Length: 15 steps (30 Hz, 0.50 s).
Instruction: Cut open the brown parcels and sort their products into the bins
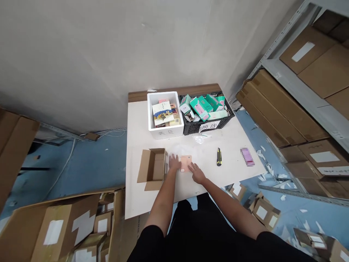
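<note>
A small pink flat box (185, 162) lies on the white table (141, 123) in front of me. My left hand (174, 162) rests on its left edge, fingers spread flat. My right hand (196, 173) touches its lower right corner, fingers stretched out. Just left of my left hand stands an open brown cardboard box (152, 169) with its flaps folded out.
A white foam bin (164, 114) of boxed goods and a black crate (207, 111) of green boxes stand at the back. A utility knife (219, 157) and a pink item (247, 157) lie to the right. Cardboard boxes fill the floor at left and shelves at right.
</note>
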Each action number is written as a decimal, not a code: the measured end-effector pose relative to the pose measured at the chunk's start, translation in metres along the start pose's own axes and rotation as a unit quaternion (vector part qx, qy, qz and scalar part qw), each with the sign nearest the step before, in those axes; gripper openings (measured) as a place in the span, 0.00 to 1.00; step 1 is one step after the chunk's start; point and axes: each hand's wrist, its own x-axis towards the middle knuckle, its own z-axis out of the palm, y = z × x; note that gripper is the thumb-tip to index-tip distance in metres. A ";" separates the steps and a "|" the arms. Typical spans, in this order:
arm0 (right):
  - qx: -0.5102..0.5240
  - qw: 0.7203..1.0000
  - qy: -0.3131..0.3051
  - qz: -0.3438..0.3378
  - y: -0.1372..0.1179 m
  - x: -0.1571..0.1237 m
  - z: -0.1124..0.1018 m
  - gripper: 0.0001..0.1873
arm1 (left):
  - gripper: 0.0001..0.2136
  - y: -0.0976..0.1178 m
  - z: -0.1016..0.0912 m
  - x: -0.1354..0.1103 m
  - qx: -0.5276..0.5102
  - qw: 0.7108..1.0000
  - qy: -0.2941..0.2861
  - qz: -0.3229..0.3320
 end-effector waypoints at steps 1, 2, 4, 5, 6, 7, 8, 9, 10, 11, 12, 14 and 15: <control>-0.008 1.000 -0.001 0.020 0.004 -0.001 -0.003 0.50 | 0.35 -0.004 -0.002 0.003 -0.008 0.999 0.019 -0.031; -0.013 0.999 -0.007 0.036 0.008 0.000 -0.006 0.51 | 0.35 -0.007 -0.003 0.005 -0.014 0.998 0.036 -0.053; -0.019 0.997 -0.027 0.069 0.014 0.005 -0.009 0.52 | 0.34 -0.007 0.001 0.004 -0.016 0.996 0.065 -0.058; -0.019 0.995 -0.043 0.088 0.016 0.008 -0.008 0.53 | 0.33 -0.005 0.006 0.002 -0.016 0.996 0.076 -0.050; -0.020 0.992 -0.062 0.107 0.018 0.011 -0.007 0.54 | 0.31 -0.001 0.013 -0.001 -0.020 0.996 0.081 -0.044; -0.023 0.989 -0.080 0.124 0.020 0.014 -0.006 0.55 | 0.29 0.003 0.020 -0.004 -0.028 0.996 0.078 -0.043; -0.028 0.986 -0.094 0.138 0.022 0.017 -0.004 0.55 | 0.26 0.007 0.028 -0.008 -0.038 0.996 0.066 -0.047; -0.035 0.983 -0.102 0.150 0.025 0.018 -0.002 0.56 | 0.23 0.011 0.036 -0.011 -0.049 0.996 0.049 -0.056; -0.042 0.981 -0.104 0.157 0.028 0.020 0.001 0.56 | 0.21 0.013 0.043 -0.014 -0.059 0.995 0.030 -0.069; -0.048 0.980 -0.101 0.162 0.031 0.020 0.002 0.56 | 0.20 0.015 0.050 -0.016 -0.066 0.994 0.015 -0.083; -0.050 0.981 -0.095 0.164 0.035 0.020 0.004 0.56 | 0.21 0.016 0.056 -0.017 -0.072 0.993 0.008 -0.094; -0.045 0.981 -0.085 0.168 0.043 0.018 0.007 0.57 | 0.25 0.018 0.067 -0.018 -0.085 0.990 0.008 -0.109; -0.041 0.982 -0.078 0.167 0.047 0.016 0.008 0.58 | 0.26 0.020 0.072 -0.017 -0.093 0.989 0.008 -0.114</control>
